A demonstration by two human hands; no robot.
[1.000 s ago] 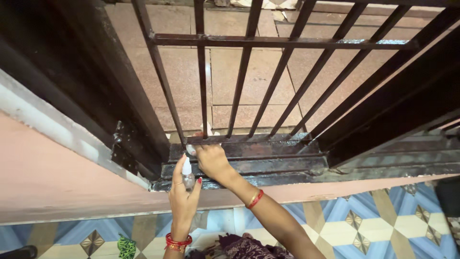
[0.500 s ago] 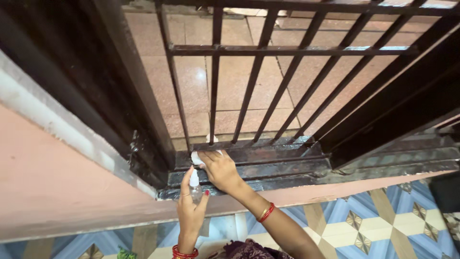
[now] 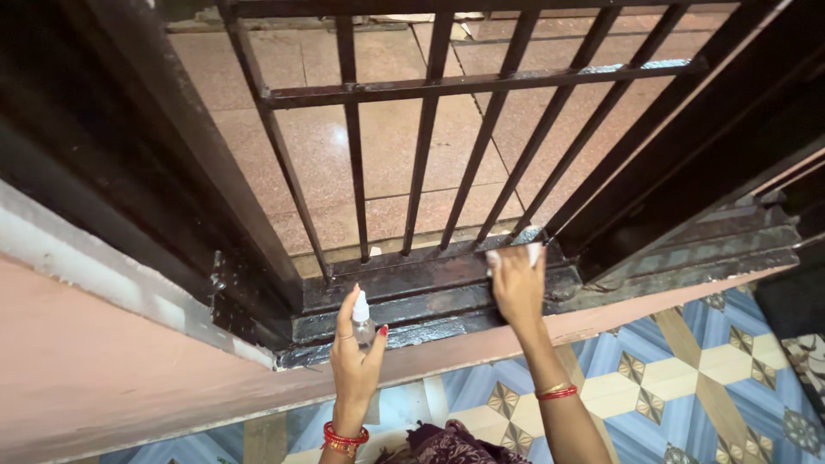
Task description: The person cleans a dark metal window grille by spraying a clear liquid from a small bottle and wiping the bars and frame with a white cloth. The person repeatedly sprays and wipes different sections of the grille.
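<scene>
Nearest the camera, the left hand (image 3: 357, 361) grips a small clear spray bottle (image 3: 362, 320), nozzle up, just before the dark metal gate's bottom rail (image 3: 430, 288). Farther right, the right hand (image 3: 518, 288) presses a white cloth (image 3: 533, 253) flat on that rail, below the vertical bars (image 3: 425, 137).

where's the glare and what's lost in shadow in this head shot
Head view: glare glints off the wet black metal bottom rail near the right hand and its white cloth; the frame's right side sinks into shadow; bars splay from wide-angle distortion; the small clear spray bottle stays sharp.
</scene>
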